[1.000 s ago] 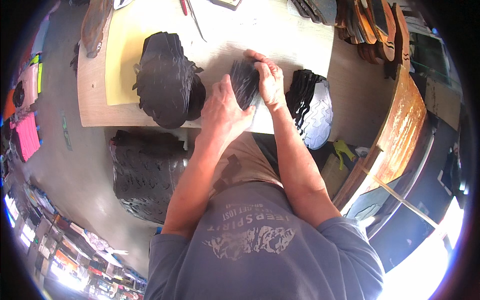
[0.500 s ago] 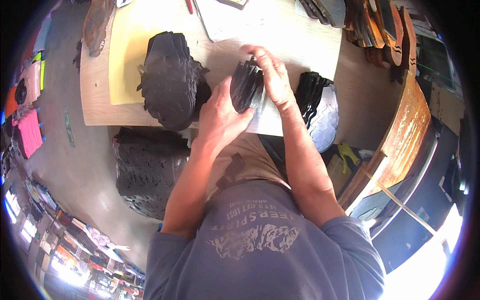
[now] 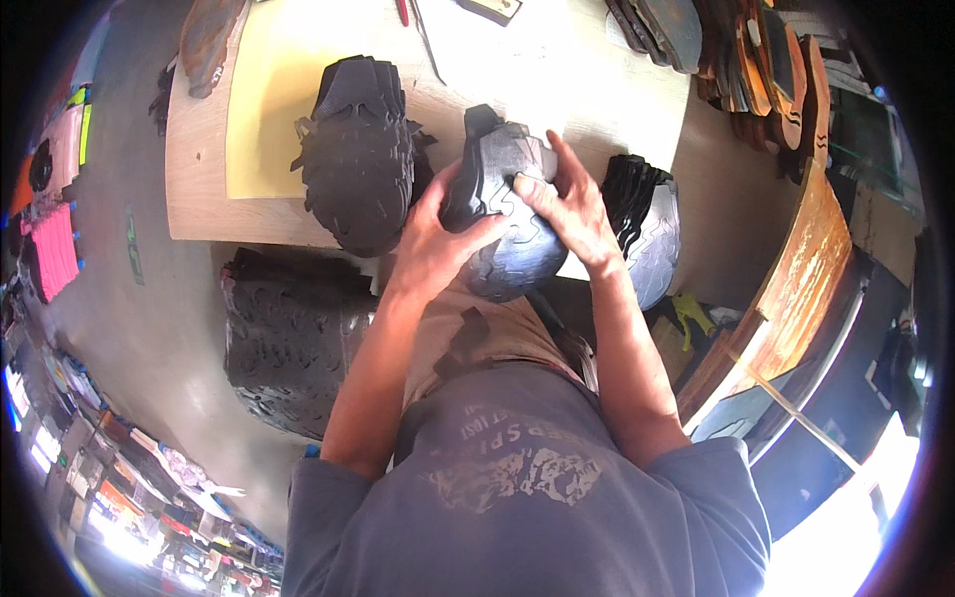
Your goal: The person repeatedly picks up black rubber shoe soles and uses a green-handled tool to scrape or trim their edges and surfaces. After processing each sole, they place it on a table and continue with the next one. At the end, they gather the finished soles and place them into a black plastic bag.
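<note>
Left hand [image 3: 431, 239], right hand [image 3: 579, 216] around black soles [image 3: 515, 251]

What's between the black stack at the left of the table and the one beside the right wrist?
The head view shows another dark stack there, held between the left hand and the right hand.

Pale wood-grain table [image 3: 587, 104], top washed nearly white by strong light. Left of table: smooth grey floor [image 3: 164, 298], dull sheen in patches. Right of table: worn brown wooden panel [image 3: 781, 289], face streaked with pale scuffs. Well back from table's near edge, leftward: dense multicoloured clutter [image 3: 149, 478], white glare [image 3: 119, 537] among it. Rightward: broad white blaze [image 3: 846, 527], source unclear.
</note>
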### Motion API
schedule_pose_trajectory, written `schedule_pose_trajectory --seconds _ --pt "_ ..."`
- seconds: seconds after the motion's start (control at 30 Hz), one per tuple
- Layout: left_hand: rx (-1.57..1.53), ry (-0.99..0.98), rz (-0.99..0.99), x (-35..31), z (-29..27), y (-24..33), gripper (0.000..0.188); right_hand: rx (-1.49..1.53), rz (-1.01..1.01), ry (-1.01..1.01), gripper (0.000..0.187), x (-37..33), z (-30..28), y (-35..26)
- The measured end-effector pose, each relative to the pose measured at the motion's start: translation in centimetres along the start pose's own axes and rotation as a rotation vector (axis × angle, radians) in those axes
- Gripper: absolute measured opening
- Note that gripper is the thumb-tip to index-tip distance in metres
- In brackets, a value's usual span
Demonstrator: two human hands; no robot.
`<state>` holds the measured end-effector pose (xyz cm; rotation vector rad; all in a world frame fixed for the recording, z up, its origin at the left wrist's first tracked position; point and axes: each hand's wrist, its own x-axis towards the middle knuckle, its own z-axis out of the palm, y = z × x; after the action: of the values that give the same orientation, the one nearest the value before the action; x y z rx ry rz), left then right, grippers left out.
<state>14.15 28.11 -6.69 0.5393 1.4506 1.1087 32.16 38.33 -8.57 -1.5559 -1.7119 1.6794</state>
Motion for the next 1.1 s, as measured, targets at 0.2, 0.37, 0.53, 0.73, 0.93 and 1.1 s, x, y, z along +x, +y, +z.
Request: schedule_pose_trajectory --seconds 0.2,0.37,0.53,0.73,0.93,1.1 --pt "-0.419 -0.018 -0.004 0.4 2.4 -1.7 0.079 0.188 0.148 -0.229 0.069 -0.8 -2.3 -1.0" --pt "-0.557 -0.035 -0.085 1.3 2.4 -3.0 0.080 0.237 0.141 -0.177 0.076 -0.1 -1.6 -1.2" --pt "-0.597 0.105 0.010 1.5 2.1 -4.0 0.082 0.382 0.111 -0.196 0.064 1.7 -1.1 -1.2" --pt "-0.567 0.111 -0.005 0.6 1.9 -4.9 0.083 0.269 0.129 -0.212 0.064 2.7 -0.4 -1.8" --pt "-0.736 -0.033 -0.047 -0.4 2.0 -6.2 0.085 -0.353 -0.042 -0.422 0.078 3.3 -4.6 -7.4" --pt "-0.785 0.083 0.064 -1.4 1.8 -7.6 0.088 -0.853 -0.152 -0.951 0.079 6.3 -3.8 -11.9"
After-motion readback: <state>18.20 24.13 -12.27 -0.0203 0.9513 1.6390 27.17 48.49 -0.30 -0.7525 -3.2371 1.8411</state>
